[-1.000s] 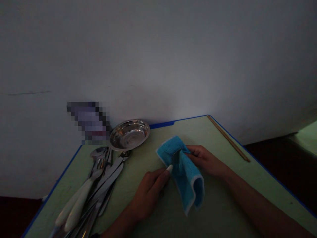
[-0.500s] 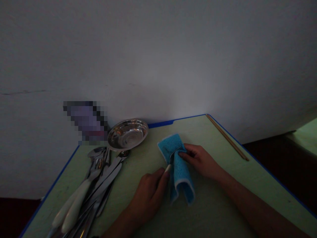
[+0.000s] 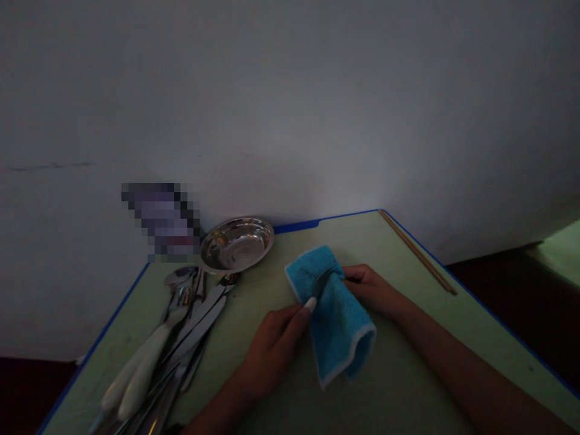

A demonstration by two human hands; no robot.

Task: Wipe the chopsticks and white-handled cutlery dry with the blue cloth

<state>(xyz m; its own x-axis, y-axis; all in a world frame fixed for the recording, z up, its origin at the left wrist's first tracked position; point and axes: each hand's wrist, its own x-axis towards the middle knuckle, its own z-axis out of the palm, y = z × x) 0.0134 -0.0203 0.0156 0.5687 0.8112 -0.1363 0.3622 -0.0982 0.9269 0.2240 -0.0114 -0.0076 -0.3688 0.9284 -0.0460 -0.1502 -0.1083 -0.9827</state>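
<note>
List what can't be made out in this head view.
All in the head view:
- Far end of the pale-handled utensil: hidden by the blue cloth.
- Most of its handle: covered by the left hand.
- Some fingertips of the right hand: behind the cloth.
- Cutlery pile's near end: cut off by the bottom edge.
- Propped object: pixelated.

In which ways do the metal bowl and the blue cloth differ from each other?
The metal bowl is silvery and shiny; the blue cloth is dull, with a pale border. The bowl has a rounded rim, whereas the cloth drapes in folds. The right hand grips the cloth; no hand touches the bowl. Both are at the green table.
</note>
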